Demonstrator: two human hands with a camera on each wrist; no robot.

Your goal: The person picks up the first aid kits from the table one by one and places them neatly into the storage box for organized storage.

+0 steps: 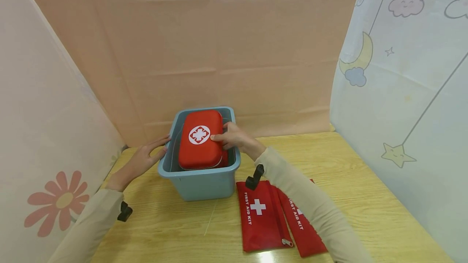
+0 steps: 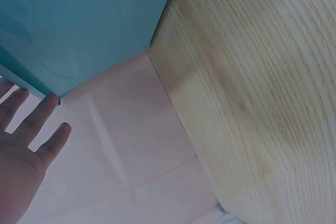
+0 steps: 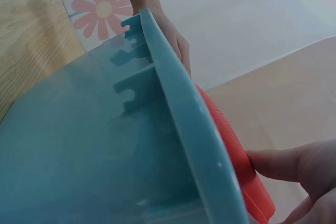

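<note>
Two hands: left (image 1: 140, 160) flat against bin (image 1: 199, 184), right (image 1: 234, 137) pinching red case (image 1: 200, 139); pouches (image 1: 261, 214) nearby.

Red hard first-aid case (image 1: 200, 140) lies tilted atop blue bin (image 1: 199, 182).

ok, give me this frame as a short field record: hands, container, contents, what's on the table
left hand: fingers straight, touching the left rim of the bin
right hand: fingers curled on the right edge of the hard case
bin: blue plastic, upright on the wooden table
hard case: red, white cross emblem, lying in the bin, top above the rim
pouches: two flat red FIRST AID KIT pouches, overlapping, on the table right of the bin, untouched
</note>
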